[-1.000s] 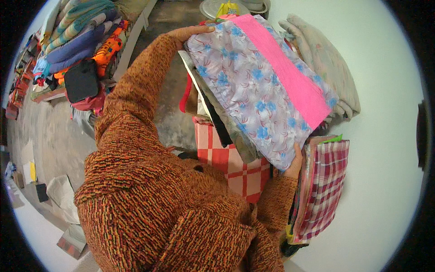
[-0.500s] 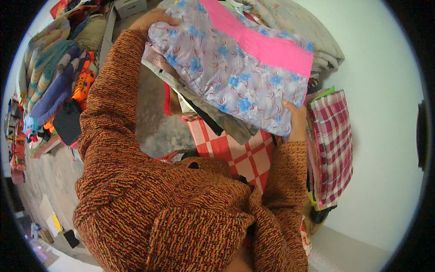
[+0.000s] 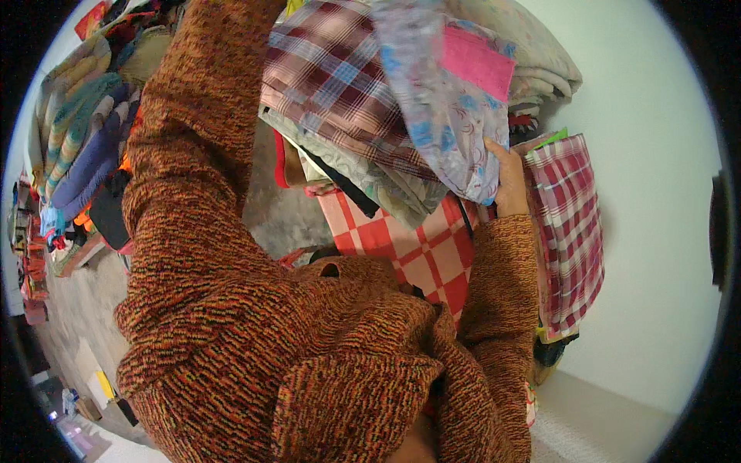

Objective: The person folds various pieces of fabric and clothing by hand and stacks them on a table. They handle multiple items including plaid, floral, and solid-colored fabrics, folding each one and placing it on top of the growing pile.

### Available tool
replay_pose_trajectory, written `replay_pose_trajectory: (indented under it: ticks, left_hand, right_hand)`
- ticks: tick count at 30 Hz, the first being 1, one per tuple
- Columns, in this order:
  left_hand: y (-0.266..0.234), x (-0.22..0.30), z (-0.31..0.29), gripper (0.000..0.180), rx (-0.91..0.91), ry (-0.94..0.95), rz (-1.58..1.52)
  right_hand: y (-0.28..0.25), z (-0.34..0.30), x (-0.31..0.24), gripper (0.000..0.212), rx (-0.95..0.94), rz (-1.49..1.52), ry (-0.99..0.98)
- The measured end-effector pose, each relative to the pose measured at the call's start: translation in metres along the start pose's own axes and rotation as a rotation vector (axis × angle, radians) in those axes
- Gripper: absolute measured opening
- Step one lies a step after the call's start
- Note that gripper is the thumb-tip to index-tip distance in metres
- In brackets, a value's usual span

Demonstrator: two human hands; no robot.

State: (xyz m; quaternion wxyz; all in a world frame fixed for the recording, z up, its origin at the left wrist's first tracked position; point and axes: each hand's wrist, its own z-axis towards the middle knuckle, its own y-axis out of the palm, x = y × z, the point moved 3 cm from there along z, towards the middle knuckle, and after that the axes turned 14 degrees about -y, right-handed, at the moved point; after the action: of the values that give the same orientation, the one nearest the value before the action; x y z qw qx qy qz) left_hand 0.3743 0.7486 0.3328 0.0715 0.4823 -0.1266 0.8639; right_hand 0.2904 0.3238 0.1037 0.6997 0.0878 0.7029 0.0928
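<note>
A light grey cloth with blue flowers and a pink band [image 3: 444,131] lies partly folded back across the pile. My right hand [image 3: 507,179] grips its near right corner, thumb on top and the other fingers hidden. My left arm [image 3: 204,116] reaches past the top edge, so the left hand is out of view. Under the flowered cloth shows a brown and blue plaid cloth [image 3: 332,73]. Below that are folded grey-green cloths [image 3: 401,193] and a black one. The pile rests on a red and pink checked cloth [image 3: 401,243].
Beside my right forearm stands a stack topped by a maroon and white plaid cloth [image 3: 567,231], close to the white wall [image 3: 648,193]. A pale rolled blanket [image 3: 540,46] lies at the far right. Heaped knitwear [image 3: 85,147] is on the left, above the grey floor [image 3: 85,316].
The flowered cloth's left part has been folded over to the right, baring the plaid cloth. My left hand has left its left edge and gone out of view; the right hand keeps its corner.
</note>
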Motion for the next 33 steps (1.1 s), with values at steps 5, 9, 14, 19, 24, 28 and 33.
replay_pose_trajectory:
  ticks: [5, 9, 14, 19, 24, 28, 33]
  left_hand:
    - [0.028, 0.022, 0.036, 0.023, -0.129, -0.235, -0.527]
    - [0.08, 0.054, 0.041, 0.026, -0.235, -0.311, -0.514]
    - [0.106, 0.075, 0.033, 0.028, -0.253, -0.063, -0.33]
    - [0.122, 0.083, 0.027, 0.03, -0.225, -0.041, -0.198]
    - [0.137, 0.082, 0.024, 0.032, -0.183, -0.04, -0.109]
    - [0.143, 0.075, 0.026, 0.035, -0.113, -0.067, -0.08]
    - [0.184, 0.064, 0.06, 0.037, -0.091, -0.051, -0.147]
  right_hand:
    - [-0.001, -0.017, 0.007, 0.039, -0.019, -0.145, -0.073]
    - [-0.043, -0.027, 0.038, 0.038, -0.084, 0.01, -0.052]
    - [-0.028, -0.043, 0.043, 0.038, -0.067, 0.036, -0.031]
    - [-0.012, -0.049, 0.035, 0.038, -0.052, 0.049, -0.059]
    - [0.003, -0.045, 0.023, 0.038, -0.037, 0.086, -0.132]
    - [0.013, -0.032, -0.011, 0.038, -0.041, 0.119, -0.262]
    - [-0.041, -0.04, -0.117, 0.039, 0.035, 0.048, -0.545]
